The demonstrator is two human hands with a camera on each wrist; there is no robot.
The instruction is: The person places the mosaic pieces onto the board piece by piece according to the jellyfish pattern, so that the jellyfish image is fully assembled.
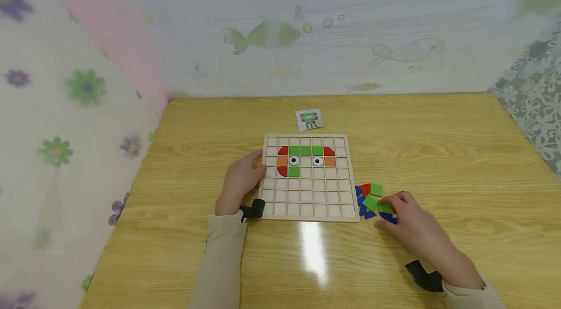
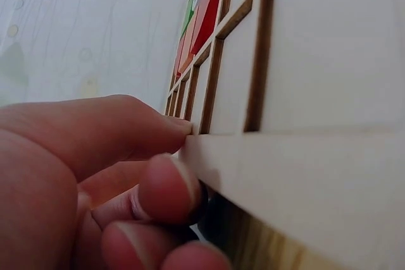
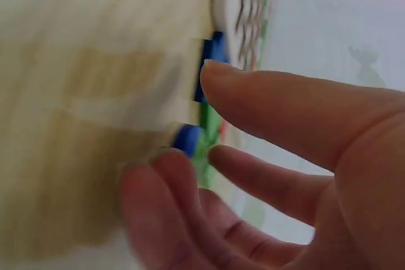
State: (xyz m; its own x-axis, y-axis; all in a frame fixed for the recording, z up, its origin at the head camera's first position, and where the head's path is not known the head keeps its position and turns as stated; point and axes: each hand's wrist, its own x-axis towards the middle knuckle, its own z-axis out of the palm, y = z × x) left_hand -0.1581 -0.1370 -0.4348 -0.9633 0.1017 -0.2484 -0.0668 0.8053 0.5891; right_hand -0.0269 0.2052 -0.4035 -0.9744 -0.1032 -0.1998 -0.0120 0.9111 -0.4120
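Observation:
A wooden grid board [image 1: 307, 197] lies on the table, with red, orange and green tiles and two eye tiles [image 1: 294, 160] set in its upper cells. My left hand [image 1: 240, 180] grips the board's left edge; in the left wrist view the thumb [image 2: 152, 132] is at the rim and the other fingers curl lower, by its side. My right hand [image 1: 414, 226] reaches over the loose pile at the board's right, fingertips at a green tile [image 1: 384, 208]. Thumb and fingers stand apart in the right wrist view, near a blue piece [image 3: 187, 140].
Loose blue, red and green pieces, among them a green square [image 1: 376, 190], lie against the board's lower right side. Behind the board rests a small picture card [image 1: 309, 119] showing a tile figure. A painted wall [image 1: 263, 70] borders the table's far edge.

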